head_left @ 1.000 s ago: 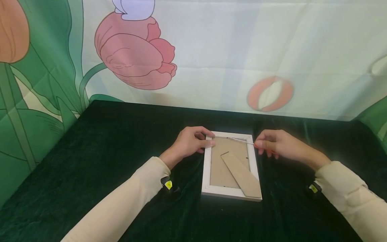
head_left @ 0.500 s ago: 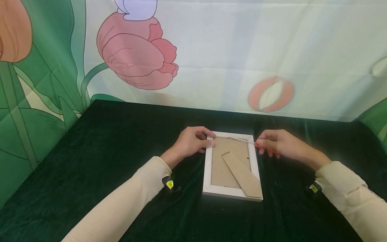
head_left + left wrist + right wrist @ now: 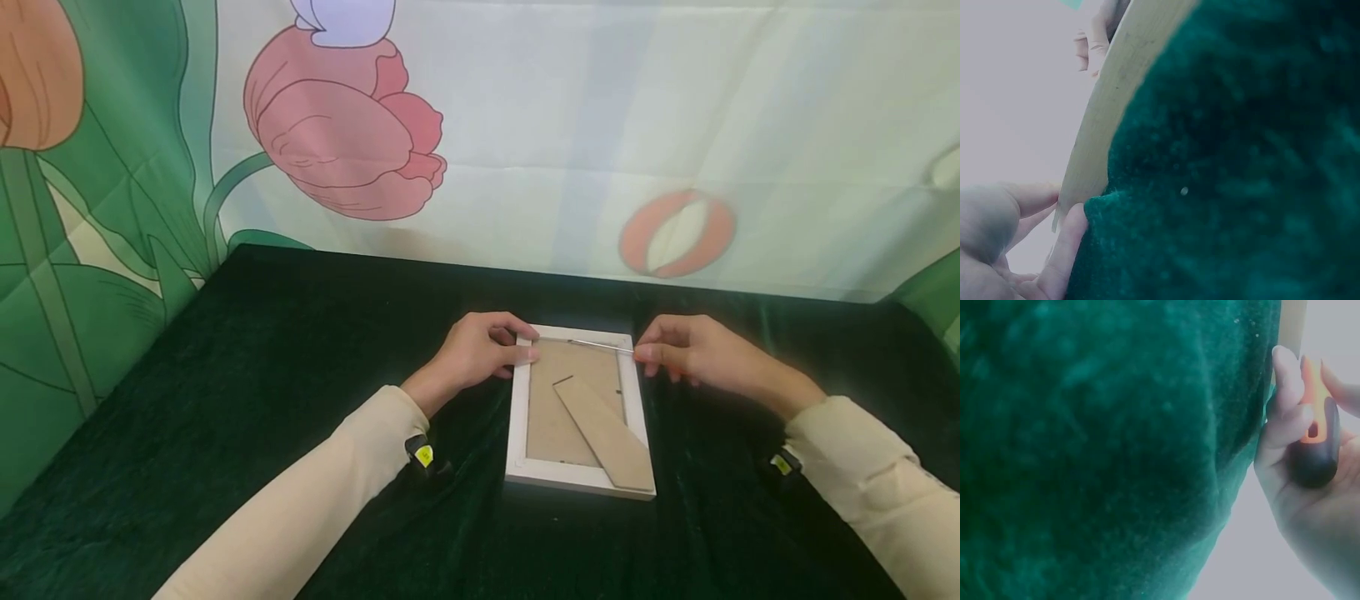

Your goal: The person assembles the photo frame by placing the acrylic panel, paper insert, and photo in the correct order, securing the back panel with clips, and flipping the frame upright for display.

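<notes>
A white picture frame (image 3: 517, 417) lies face down on the dark cloth, its brown backing board (image 3: 547, 429) and slanting easel leg (image 3: 603, 433) uppermost. My left hand (image 3: 474, 350) grips the upper left corner, thumb on the back of the rim; the left wrist view has fingers around the frame's pale side (image 3: 1100, 119). From the right, my right hand (image 3: 697, 350) holds a screwdriver (image 3: 1319, 437) by its orange and black handle. Its thin metal shaft (image 3: 600, 346) crosses the right rim, with the tip at the board's top edge, by a small dark tab.
Dark green velvet cloth (image 3: 322, 350) covers the table around the frame. Behind the table hangs a pale curtain (image 3: 525, 125) printed with large tulips and leaves. Small dark tabs (image 3: 618, 392) sit along the board's edges.
My right hand has tilted a little, and the orange handle that showed beneath the fingers is now mostly hidden. The screwdriver tip stays near the board's top edge. My left hand keeps its grip.
</notes>
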A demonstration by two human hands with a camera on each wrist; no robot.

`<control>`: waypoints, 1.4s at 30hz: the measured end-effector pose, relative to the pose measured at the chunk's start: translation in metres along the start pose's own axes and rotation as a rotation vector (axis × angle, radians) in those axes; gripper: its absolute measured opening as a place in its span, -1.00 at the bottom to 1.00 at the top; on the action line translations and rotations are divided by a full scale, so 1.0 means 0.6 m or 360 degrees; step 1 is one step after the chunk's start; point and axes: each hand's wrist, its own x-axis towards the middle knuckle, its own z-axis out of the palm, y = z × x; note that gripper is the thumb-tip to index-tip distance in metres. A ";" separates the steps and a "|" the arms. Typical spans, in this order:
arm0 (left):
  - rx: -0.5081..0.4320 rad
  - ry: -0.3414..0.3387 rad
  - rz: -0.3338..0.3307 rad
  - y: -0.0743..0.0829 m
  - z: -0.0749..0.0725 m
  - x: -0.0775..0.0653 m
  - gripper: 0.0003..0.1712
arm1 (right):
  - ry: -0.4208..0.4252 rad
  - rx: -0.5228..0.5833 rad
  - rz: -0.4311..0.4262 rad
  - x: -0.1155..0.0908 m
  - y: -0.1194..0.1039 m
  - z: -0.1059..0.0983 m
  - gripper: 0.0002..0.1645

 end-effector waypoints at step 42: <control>0.0011 -0.0002 -0.0015 0.003 0.000 -0.002 -0.68 | -0.0401 -0.0182 -0.0025 0.033 -0.033 -0.034 -0.79</control>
